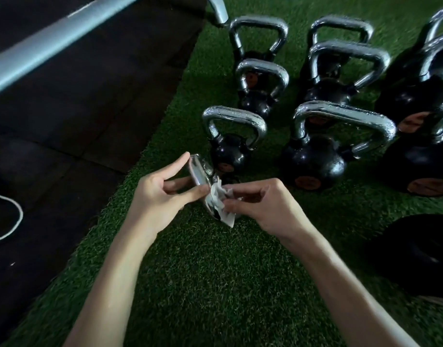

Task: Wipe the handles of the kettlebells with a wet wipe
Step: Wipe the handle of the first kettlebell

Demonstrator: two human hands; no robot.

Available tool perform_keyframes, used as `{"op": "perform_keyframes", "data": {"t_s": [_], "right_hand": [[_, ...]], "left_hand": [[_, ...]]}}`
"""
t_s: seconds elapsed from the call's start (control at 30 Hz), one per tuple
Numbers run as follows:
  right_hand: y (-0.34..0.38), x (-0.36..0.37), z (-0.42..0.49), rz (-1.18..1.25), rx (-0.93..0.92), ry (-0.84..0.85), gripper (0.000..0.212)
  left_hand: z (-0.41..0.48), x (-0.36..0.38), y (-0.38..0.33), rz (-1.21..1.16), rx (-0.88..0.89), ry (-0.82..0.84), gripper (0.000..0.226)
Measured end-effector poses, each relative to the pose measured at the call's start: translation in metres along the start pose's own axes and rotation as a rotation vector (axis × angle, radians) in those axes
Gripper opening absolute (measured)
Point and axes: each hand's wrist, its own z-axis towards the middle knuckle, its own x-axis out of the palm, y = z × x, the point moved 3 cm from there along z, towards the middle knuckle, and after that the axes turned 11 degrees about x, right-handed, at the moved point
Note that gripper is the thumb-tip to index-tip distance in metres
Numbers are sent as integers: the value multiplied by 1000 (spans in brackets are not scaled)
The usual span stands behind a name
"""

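Note:
Several black kettlebells with chrome handles stand on green turf. The nearest small kettlebell (229, 144) stands just beyond my hands, and a larger kettlebell (325, 146) is to its right. My left hand (160, 194) pinches a shiny wipe packet (200, 171) between thumb and fingers, index finger stretched along its top. My right hand (260, 206) pinches a white wet wipe (221, 204) that sticks out of the packet's lower end. Both hands hover above the turf, apart from any handle.
Black rubber flooring (77, 108) lies left of the turf, crossed by a grey metal bar (52, 38). A white cord (12, 221) loops at the far left. A dark object (415, 251) sits at the right edge. Open turf (215, 271) lies under my forearms.

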Motion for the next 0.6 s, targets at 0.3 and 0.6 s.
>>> {"op": "perform_keyframes", "data": {"t_s": [0.3,0.6], "right_hand": [[24,23,60,-144,-243,-419,21],[11,30,86,-214,-263,-414,18]], "left_hand": [[-8,-17,31,-151,-27,45,87],[12,-40,37,126,58,126,85]]}}
